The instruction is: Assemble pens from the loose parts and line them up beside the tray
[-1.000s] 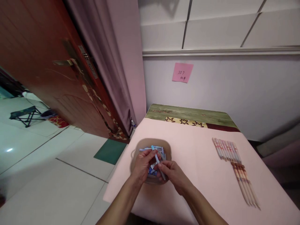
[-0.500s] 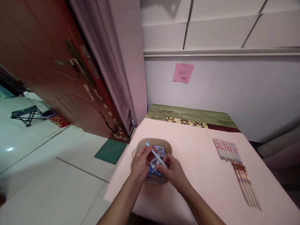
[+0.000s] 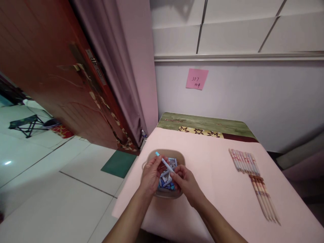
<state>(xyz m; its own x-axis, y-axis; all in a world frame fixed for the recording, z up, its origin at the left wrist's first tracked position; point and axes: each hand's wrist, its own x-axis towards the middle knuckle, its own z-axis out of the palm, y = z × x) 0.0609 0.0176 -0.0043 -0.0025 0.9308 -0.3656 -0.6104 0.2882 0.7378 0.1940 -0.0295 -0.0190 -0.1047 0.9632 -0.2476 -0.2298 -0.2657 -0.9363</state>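
A pale blue pen [image 3: 165,164] with a brighter blue end slants between my hands above a beige bin [image 3: 181,156]. The fingers of my left hand [image 3: 151,173] pinch its upper part. My right hand [image 3: 186,182] is closed on the lower end, which its fingers hide. Beneath them, several blue and whitish pen parts [image 3: 165,180] lie jumbled in the bin, some covered by my hands.
On the pink-covered table [image 3: 207,189], a row of pinkish pens [image 3: 243,161] lies at the right, with several orange-topped pens [image 3: 264,199] nearer me. A pink note [image 3: 196,79] is on the wall. A brown door [image 3: 60,77] stands at the left.
My right hand's fingers have shifted up and left along the pen, now covering its lower end. A bright blue piece in the bin has come into view below them.
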